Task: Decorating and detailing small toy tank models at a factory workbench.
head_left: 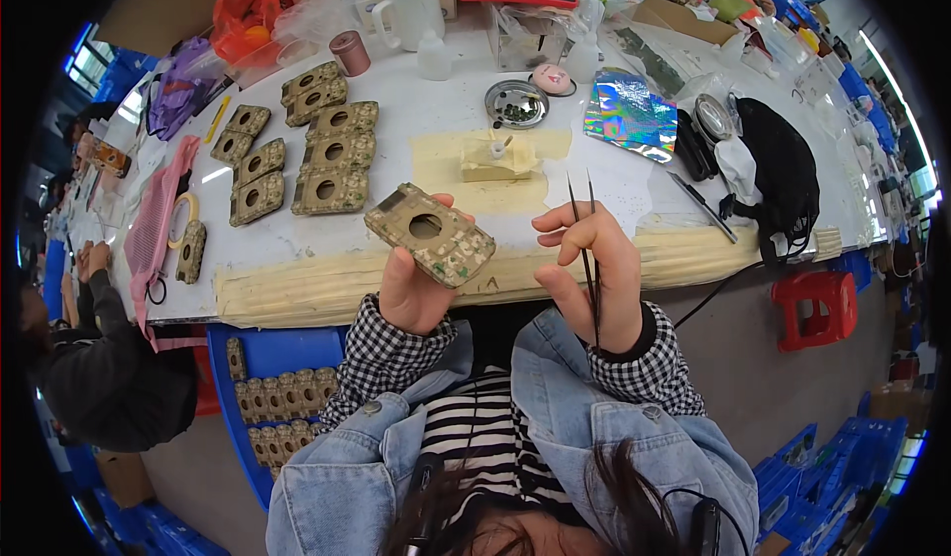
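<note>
You've got the flat camo-patterned plate with the round hole pinched in your left hand, thumb on the near edge and fingers curled under it, held up tilted just off the near edge of the table. Your right hand has the black tweezers squeezed between thumb and curled fingers, tips pointing up and away from you. The tips sit close together, but I can't tell if anything tiny is caught between them.

Looks to me like you're between pick-ups: plate ready, tweezers raised, nothing being placed yet. The small metal dish of little dark bits is further out on the table, past the cream block on the taped patch. So the next move probably calls for a steady reach out there with the tweezers while you hold the plate level.

More of those plates are stacked on the far left of the table, and another batch sits in the blue crate down on your near left.
</note>
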The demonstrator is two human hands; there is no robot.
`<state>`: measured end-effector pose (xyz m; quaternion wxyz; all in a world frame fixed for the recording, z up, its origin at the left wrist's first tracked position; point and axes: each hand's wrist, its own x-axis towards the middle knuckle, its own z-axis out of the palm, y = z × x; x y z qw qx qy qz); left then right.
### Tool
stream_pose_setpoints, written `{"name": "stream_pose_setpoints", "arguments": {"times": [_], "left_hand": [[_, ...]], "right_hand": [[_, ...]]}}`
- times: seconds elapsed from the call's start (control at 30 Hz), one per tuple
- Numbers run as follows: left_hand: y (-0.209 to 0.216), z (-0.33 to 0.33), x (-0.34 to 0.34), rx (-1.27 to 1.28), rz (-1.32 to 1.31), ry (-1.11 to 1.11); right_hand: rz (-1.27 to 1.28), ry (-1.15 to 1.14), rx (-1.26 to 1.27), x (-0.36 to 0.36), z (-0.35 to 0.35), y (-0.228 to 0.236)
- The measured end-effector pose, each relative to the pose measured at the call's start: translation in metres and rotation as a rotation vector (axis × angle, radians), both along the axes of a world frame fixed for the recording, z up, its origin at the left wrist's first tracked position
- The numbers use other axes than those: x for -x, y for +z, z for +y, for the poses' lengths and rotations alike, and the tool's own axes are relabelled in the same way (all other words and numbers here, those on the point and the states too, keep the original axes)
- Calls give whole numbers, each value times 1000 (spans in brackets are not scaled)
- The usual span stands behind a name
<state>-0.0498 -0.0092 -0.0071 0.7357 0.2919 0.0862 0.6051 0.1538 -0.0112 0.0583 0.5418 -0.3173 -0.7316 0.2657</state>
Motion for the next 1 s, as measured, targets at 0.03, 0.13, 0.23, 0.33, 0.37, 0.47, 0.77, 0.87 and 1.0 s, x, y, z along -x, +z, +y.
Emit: {"name": "stream_pose_setpoints", "arguments": {"times": [0.03, 0.13, 0.23, 0.33, 0.37, 0.47, 0.77, 0.87, 1.0], "left_hand": [[-1, 0, -1, 29, -35, 13], [3, 4, 1, 17, -26, -78], [3, 3, 1, -19, -49, -96], [1, 4, 1, -43, -96, -136], [1, 5, 1, -23, -102, -130], [3, 2, 0, 58, -125, -113], [17, 10, -11, 69, -480, -341], [11, 10, -11, 178, -562, -341], [5, 12, -7, 293, -601, -273]], "right_hand": [[0, -9, 5, 0, -1, -1], [4, -8, 1, -1, -3, 6], [-7, -29, -21, -4, 0, 5], [-14, -69, -25, -4, 7, 5], [-40, -82, -35, -3, 10, 6], [-97, -124, -59, -2, 18, 10], [-358, -351, -284, 6, 65, 14], [-384, -399, -291, 14, 76, 8], [-433, -414, -254, 20, 84, 1]]}}
